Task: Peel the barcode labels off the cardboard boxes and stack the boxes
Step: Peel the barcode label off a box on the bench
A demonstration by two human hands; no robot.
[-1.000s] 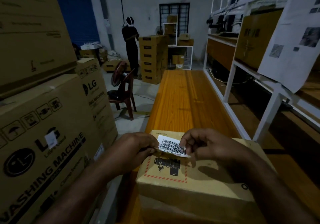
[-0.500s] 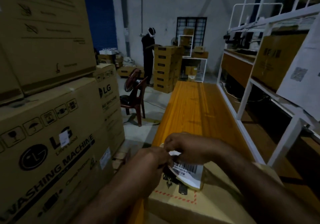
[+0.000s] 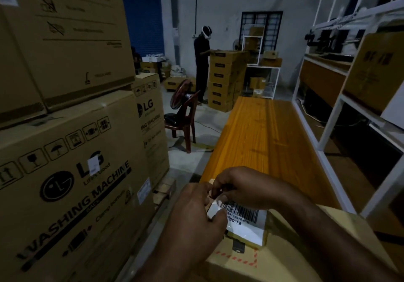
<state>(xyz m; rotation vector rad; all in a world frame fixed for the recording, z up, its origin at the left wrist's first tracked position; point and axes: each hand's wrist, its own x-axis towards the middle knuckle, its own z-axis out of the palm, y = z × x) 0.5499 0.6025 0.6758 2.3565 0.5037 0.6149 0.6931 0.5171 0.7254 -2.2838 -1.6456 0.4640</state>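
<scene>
The barcode label [image 3: 242, 218] is white, with black bars and printed digits below them. Its left end is raised and curled, pinched between the left hand [image 3: 196, 211] and right hand [image 3: 244, 185]. It hangs above the brown cardboard box [image 3: 236, 270], over a red dashed frame printed on the box top.

The left hand [image 3: 196, 213] covers the left edge of the barcode label [image 3: 247, 216], and the right hand [image 3: 247, 187] hides its top. The cardboard box [image 3: 231, 269] runs off the bottom edge, its printed symbol mostly covered. The label's small print is partly blurred
</scene>
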